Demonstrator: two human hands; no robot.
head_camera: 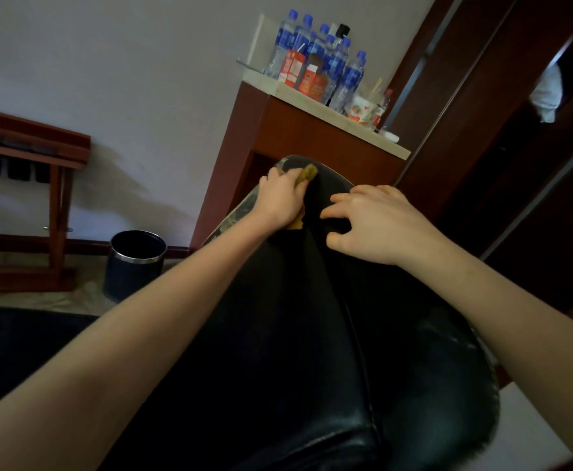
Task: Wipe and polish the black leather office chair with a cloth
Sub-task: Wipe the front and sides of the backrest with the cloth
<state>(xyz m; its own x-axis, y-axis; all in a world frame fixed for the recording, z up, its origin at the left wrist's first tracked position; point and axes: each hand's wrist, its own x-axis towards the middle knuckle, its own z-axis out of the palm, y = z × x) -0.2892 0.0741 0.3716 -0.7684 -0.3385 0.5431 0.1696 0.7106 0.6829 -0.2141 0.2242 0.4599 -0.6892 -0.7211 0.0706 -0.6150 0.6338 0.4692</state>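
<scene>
The black leather office chair [288, 334] fills the lower middle of the head view, its backrest running away from me with a seam down the centre and worn, cracked edges. My left hand [280, 195] presses a yellow-green cloth [307, 175] against the far left edge of the backrest, fingers closed over it. Most of the cloth is hidden under the hand. My right hand [376, 222] rests on the leather just right of the cloth, fingers spread and curled, holding nothing.
A dark round bin [135, 263] with a metal rim stands on the floor at left. Behind the chair is a wooden cabinet [312, 137] topped with several water bottles [332, 59] and cartons. A wooden rack [40, 158] lines the left wall; dark wooden doors [516, 147] at right.
</scene>
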